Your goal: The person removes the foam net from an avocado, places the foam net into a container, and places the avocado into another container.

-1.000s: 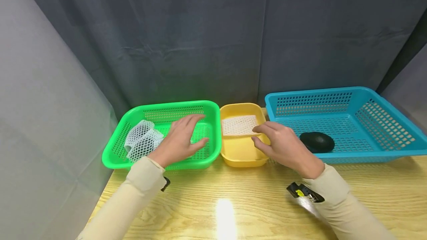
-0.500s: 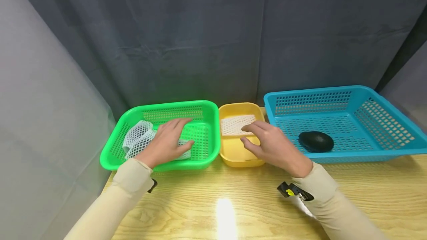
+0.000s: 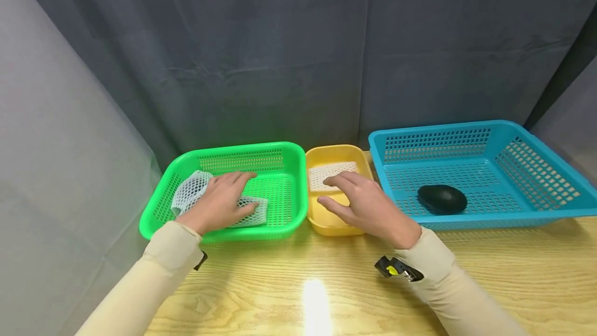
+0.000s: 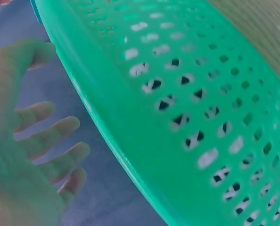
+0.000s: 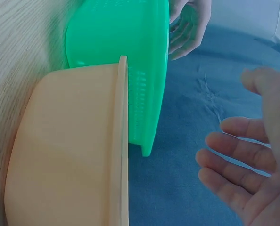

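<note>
"What's just changed?"
"The left hand (image 3: pixel 219 204) has moved away from the yellow bin (image 3: pixel 337 230), over white mesh (image 3: pixel 192 186) in the green basket (image 3: pixel 301 185) left of it; the right hand (image 3: pixel 368 206) has moved in above the bin."
"Grips?"
"Both wide, nothing held; the white mesh is within reach, not picked up."

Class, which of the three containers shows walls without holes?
The yellow tub in the middle: its visible walls are solid, while the green basket and blue basket are perforated.
</note>
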{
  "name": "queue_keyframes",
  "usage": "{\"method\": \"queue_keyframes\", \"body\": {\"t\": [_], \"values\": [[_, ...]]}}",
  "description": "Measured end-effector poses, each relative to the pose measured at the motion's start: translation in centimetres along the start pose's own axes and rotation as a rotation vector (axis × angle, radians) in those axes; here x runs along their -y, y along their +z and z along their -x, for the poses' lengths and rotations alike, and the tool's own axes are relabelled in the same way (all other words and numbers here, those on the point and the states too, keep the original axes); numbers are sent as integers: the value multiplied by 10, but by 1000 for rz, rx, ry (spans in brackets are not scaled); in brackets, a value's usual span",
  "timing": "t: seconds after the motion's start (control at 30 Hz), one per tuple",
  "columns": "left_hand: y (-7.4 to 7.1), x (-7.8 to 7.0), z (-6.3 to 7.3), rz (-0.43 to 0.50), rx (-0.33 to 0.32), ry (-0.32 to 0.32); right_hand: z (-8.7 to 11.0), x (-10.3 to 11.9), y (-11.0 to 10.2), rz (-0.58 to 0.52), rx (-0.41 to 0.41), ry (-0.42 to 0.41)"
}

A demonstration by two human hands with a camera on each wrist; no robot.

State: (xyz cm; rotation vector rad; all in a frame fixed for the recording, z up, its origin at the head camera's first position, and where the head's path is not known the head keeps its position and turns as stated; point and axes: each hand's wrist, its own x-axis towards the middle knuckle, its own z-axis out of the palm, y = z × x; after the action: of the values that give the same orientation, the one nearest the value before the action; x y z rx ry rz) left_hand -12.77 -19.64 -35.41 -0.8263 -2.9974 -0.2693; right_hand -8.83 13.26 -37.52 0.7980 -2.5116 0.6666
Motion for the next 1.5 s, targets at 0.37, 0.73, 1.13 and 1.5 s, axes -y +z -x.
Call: {"method": "queue_keyframes", "body": {"t": [0.37,0.73,1.13,1.5], "values": [[-8,8,-1,-53,77,-7,-5,3,9,-27,-25,-30],[1,15,-5,-95,192,-4,-6,7,16,-65,-19,-51],[12,29,-3,-78,236,-23,-2,8,22,-63,13,-61],[22,34,-4,10,334,-90,0,5,24,-59,14,-75]]}}
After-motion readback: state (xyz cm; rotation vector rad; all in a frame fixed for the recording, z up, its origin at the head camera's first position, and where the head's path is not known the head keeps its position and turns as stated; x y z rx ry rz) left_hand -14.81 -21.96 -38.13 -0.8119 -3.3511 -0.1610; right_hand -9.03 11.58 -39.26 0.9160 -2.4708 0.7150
